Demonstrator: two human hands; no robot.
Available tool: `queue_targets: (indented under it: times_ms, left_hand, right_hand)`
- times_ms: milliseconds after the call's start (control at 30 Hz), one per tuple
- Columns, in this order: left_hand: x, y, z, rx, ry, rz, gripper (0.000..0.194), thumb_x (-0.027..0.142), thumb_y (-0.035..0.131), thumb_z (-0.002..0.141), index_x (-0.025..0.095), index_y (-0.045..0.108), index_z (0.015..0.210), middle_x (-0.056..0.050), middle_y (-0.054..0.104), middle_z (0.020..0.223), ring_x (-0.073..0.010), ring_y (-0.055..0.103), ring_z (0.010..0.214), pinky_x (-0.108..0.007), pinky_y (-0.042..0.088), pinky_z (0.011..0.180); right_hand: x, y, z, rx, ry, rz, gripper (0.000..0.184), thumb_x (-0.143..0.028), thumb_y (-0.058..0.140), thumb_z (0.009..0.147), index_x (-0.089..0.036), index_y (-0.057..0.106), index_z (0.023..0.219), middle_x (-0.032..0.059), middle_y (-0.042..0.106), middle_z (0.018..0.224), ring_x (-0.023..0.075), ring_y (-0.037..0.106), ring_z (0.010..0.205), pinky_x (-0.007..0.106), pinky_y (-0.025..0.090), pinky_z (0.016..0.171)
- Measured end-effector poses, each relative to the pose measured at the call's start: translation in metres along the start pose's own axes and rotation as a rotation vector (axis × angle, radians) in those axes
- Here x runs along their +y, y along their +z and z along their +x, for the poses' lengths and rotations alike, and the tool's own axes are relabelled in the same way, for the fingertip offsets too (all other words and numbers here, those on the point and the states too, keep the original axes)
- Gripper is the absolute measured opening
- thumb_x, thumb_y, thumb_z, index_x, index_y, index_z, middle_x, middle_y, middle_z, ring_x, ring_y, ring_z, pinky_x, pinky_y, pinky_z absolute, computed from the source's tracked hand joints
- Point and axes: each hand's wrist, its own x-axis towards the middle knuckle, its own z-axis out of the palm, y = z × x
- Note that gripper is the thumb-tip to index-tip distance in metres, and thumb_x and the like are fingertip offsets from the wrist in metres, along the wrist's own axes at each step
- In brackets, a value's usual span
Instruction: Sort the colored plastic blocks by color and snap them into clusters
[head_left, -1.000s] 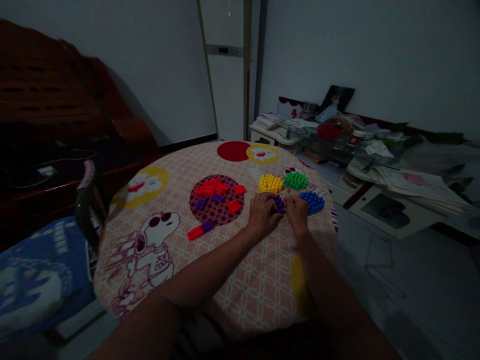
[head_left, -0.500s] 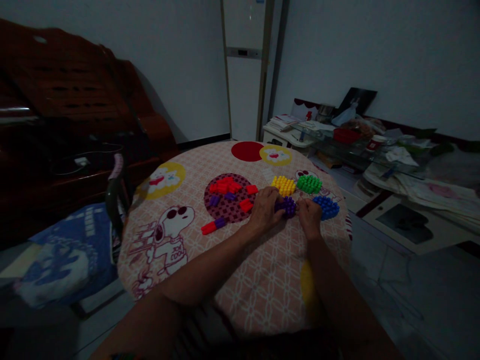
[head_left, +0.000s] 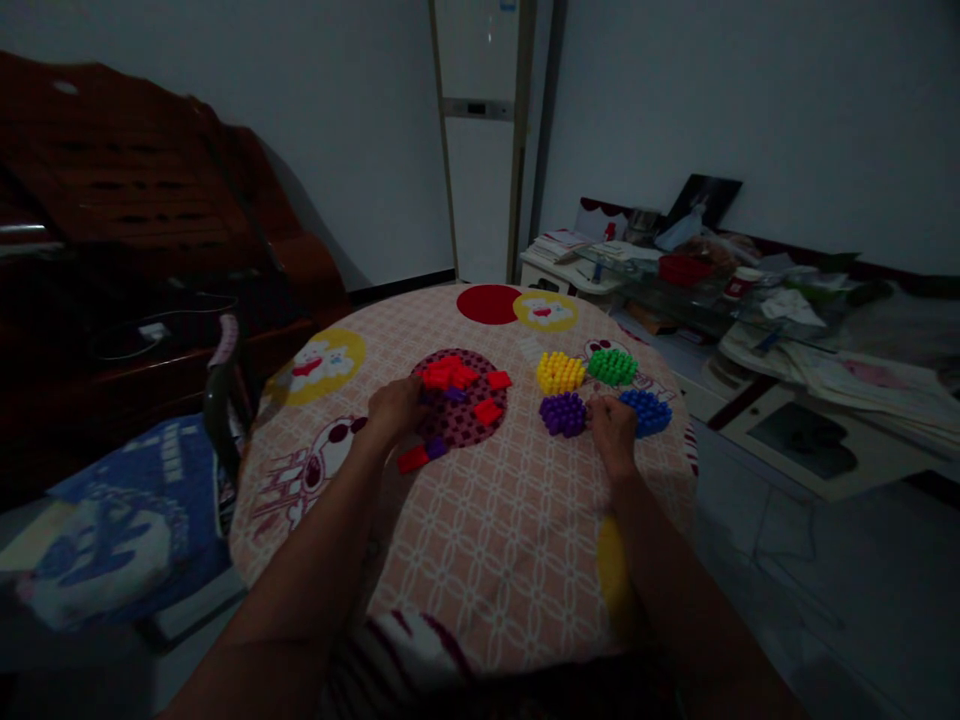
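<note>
On the left of the table, my left hand [head_left: 397,408] reaches to the edge of a heap of red blocks [head_left: 450,372]. Its fingers are bent together at a purple block, which they mostly cover. A second purple block [head_left: 454,395] lies against the heap. Single red blocks [head_left: 488,412] lie to the right, and a red and purple piece [head_left: 421,456] lies nearer me. My right hand [head_left: 613,430] rests closed on the cloth between a purple cluster [head_left: 564,413] of knobbly pieces and a blue cluster [head_left: 646,412]. Whatever its fingers pinch is hidden.
Behind the purple and blue clusters sit a yellow cluster [head_left: 560,373] and a green cluster [head_left: 612,366]. A patterned cloth [head_left: 480,540] covers the round table. A chair with a blue bag [head_left: 142,510] stands left, a cluttered glass-topped cabinet [head_left: 720,310] right.
My left hand has moved left from the purple cluster to the red heap, leaving that cluster uncovered. My right hand stays by the purple cluster. The view has shifted slightly.
</note>
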Motion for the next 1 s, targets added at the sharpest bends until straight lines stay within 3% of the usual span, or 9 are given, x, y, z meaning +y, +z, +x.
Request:
queue_targets:
  times_ms: [100,167,267,333,533,667,1000]
  left_hand:
    - [0.008,0.000,0.002,0.042,0.039,-0.038,0.023,0.020,0.062,0.086,0.017,0.067,0.108,-0.009,0.071,0.098,-0.0245,0.065,0.094,-0.034,0.049,0.084]
    - [0.022,-0.006,0.000,0.054,0.145,-0.099,0.020,0.021,0.059,0.087,0.018,0.071,0.102,-0.007,0.073,0.097,-0.0225,0.065,0.092,-0.031,0.049,0.083]
    - [0.054,-0.014,-0.009,0.050,0.372,-0.233,0.018,0.023,0.058,0.086,0.018,0.074,0.091,-0.006,0.074,0.090,-0.0210,0.066,0.086,-0.029,0.048,0.079]
    - [0.080,-0.015,-0.018,0.032,0.477,-0.347,0.018,0.021,0.060,0.084,0.018,0.074,0.094,-0.006,0.075,0.091,-0.0202,0.067,0.085,-0.028,0.049,0.077]
    - [0.141,0.009,-0.036,-0.073,0.685,-0.439,0.015,0.014,0.064,0.080,0.017,0.071,0.093,-0.005,0.074,0.087,-0.0186,0.067,0.080,-0.026,0.048,0.073]
    - [0.156,0.023,-0.035,-0.072,0.701,-0.410,0.014,0.015,0.065,0.081,0.018,0.070,0.094,-0.005,0.073,0.090,-0.0199,0.067,0.084,-0.027,0.048,0.075]
    - [0.164,0.032,-0.040,-0.032,0.677,-0.372,0.015,0.016,0.057,0.086,0.018,0.065,0.098,-0.008,0.069,0.100,-0.0222,0.066,0.091,-0.030,0.049,0.077]
  right_hand:
    - [-0.001,0.000,-0.001,-0.004,-0.004,0.007,0.037,-0.042,0.045,0.090,-0.020,0.060,0.065,0.0020,0.058,0.059,0.0177,0.051,0.062,0.029,0.041,0.060]
    - [-0.001,0.000,-0.001,-0.002,-0.005,0.008,0.037,-0.042,0.045,0.090,-0.020,0.060,0.065,0.0019,0.058,0.059,0.0178,0.051,0.063,0.029,0.041,0.060]
    - [-0.001,0.000,-0.001,-0.001,-0.002,0.004,0.037,-0.042,0.045,0.090,-0.020,0.061,0.066,0.0018,0.057,0.059,0.0176,0.051,0.063,0.029,0.041,0.060]
    - [0.000,0.000,-0.001,-0.002,0.003,0.002,0.037,-0.042,0.045,0.090,-0.020,0.061,0.066,0.0017,0.058,0.060,0.0173,0.051,0.063,0.028,0.041,0.060]
    - [0.000,0.000,0.000,0.000,0.012,-0.001,0.036,-0.041,0.046,0.089,-0.020,0.060,0.063,0.0025,0.059,0.060,0.0176,0.052,0.063,0.028,0.041,0.060]
    - [-0.002,-0.001,0.000,-0.007,0.011,0.005,0.037,-0.041,0.045,0.090,-0.020,0.062,0.065,0.0032,0.061,0.061,0.0184,0.053,0.063,0.029,0.042,0.061]
    - [0.002,0.001,0.002,-0.010,0.008,0.002,0.036,-0.041,0.045,0.090,-0.020,0.064,0.067,0.0043,0.062,0.063,0.0191,0.054,0.063,0.030,0.043,0.062]
